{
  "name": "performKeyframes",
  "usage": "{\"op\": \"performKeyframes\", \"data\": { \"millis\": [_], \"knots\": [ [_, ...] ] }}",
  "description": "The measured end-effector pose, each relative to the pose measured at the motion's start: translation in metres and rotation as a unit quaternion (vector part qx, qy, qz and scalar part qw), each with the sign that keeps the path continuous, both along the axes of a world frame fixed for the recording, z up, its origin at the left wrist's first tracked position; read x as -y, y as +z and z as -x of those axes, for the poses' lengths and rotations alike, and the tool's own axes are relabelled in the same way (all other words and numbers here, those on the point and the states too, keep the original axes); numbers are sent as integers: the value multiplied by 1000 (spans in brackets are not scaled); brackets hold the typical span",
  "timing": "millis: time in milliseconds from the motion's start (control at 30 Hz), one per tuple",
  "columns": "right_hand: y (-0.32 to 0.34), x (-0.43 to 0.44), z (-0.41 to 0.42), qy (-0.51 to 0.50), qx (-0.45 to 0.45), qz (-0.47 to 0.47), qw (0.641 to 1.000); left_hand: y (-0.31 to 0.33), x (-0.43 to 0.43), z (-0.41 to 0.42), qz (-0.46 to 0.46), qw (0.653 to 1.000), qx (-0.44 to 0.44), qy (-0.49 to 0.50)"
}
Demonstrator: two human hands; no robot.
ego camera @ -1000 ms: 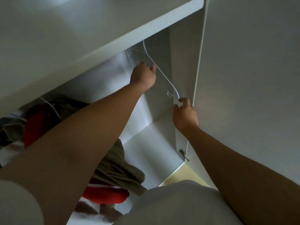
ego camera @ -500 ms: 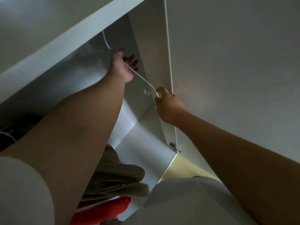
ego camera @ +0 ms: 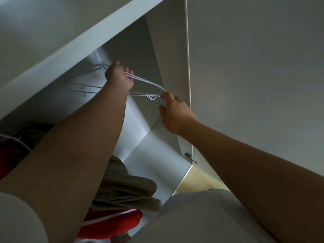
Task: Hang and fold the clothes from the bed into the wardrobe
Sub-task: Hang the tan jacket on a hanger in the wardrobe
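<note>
- Progress, as I judge it: an olive-khaki cloth garment (ego camera: pixel 126 188) and a red garment with a white stripe (ego camera: pixel 114 225) are already inside the white wardrobe (ego camera: pixel 87 34), at 7 o'clock of your view.
- The bed is out of view, so you cannot tell how much is left. This looks like the hanger-fetching step.
- The thin white wire hangers (ego camera: pixel 149 83) are up in the hanging bay at 11 o'clock, held between both hands.
- Your left hand (ego camera: pixel 119 76) reaches high on a straight arm, fingers curled round the wires near their necks.
- Your right hand (ego camera: pixel 177 113), at 4 o'clock from the left, hooks its fingertips over the hangers' outer corner, thumb apart below.
</note>
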State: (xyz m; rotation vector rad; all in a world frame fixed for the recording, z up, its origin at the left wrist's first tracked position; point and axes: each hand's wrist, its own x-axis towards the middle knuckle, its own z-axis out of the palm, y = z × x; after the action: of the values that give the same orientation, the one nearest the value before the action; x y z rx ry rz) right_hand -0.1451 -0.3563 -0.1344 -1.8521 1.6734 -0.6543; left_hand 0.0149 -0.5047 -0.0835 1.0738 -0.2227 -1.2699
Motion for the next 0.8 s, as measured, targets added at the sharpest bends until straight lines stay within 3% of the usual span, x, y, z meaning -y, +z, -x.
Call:
{"op": "performKeyframes", "data": {
  "millis": [267, 433, 667, 800],
  "knots": [
    [-8, -6, -16, -34, -10, -14, 999, -9, -47, -23, -27, 999, 20, 13],
    [-12, -15, -21, -25, -25, -17, 999, -11, -62, -18, 28, 997, -25, -62],
    [-8, -18, -23, -2, -22, 29, 999, -10, -67, -25, -12, 984, 111, -138],
    [-4, -15, -29, -27, -25, 10, 999, -3, -66, -26, -19, 976, 145, -163]
  ]
}}
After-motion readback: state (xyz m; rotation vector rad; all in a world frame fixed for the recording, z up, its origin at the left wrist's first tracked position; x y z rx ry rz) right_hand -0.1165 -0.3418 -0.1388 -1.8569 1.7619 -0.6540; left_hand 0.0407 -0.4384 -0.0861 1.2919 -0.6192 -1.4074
